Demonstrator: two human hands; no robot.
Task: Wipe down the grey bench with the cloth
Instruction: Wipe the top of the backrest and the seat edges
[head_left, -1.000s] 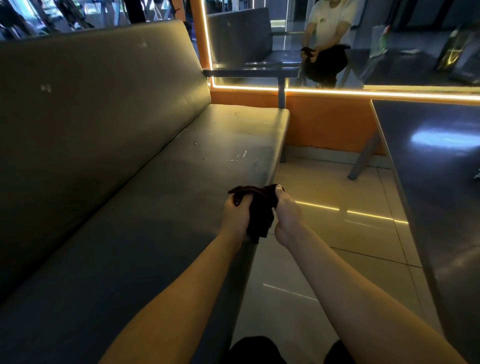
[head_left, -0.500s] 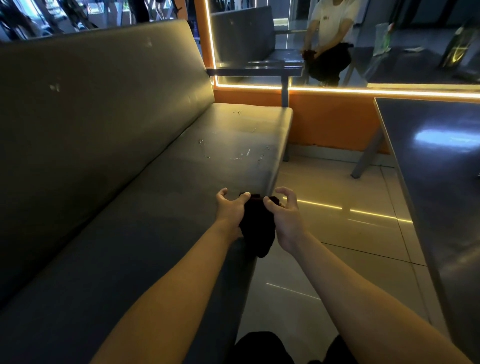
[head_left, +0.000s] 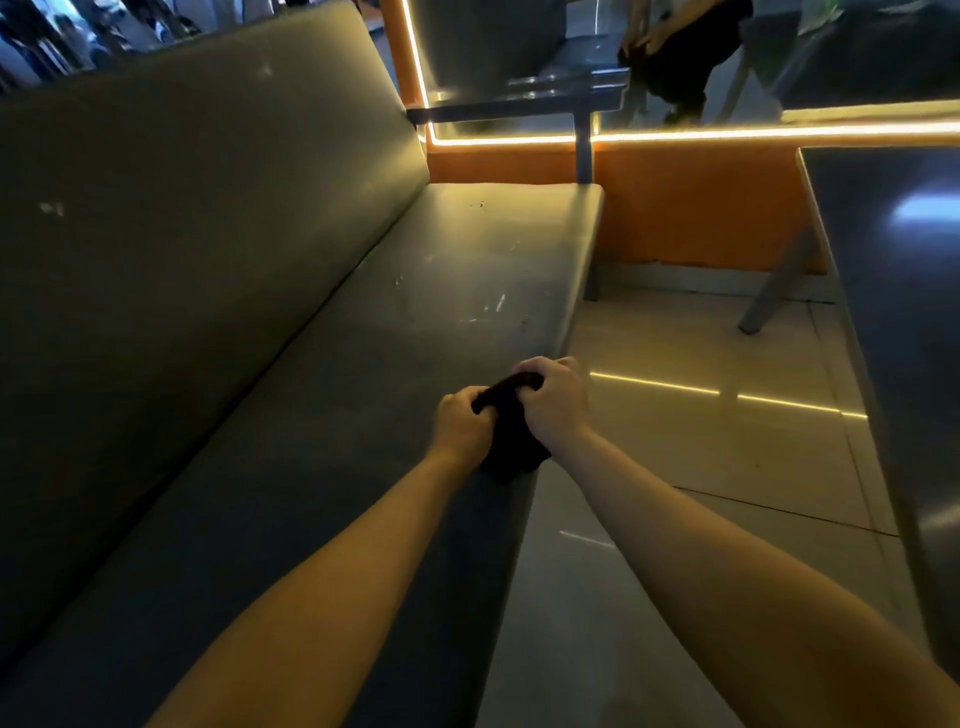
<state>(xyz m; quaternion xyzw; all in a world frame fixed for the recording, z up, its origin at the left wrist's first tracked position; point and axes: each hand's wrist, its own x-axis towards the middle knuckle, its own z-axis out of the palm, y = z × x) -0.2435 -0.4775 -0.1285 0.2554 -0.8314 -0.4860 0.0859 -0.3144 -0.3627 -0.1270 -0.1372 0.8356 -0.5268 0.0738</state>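
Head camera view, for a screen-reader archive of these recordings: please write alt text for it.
The left hand and right hand grip a bunched dark cloth at the front edge of the grey bench. Pale scuff marks dot the seat farther along. To the right are a tiled floor and a dark table.

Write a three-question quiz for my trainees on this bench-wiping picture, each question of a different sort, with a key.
1. True or false: the cloth is spread flat across the backrest of the grey bench.
2. Of the left hand and right hand, which grips the cloth? A) left only B) right only C) both
3. Fill in: the hands are near the seat's ___ edge (front/back).
Key: 1 false; 2 C; 3 front.
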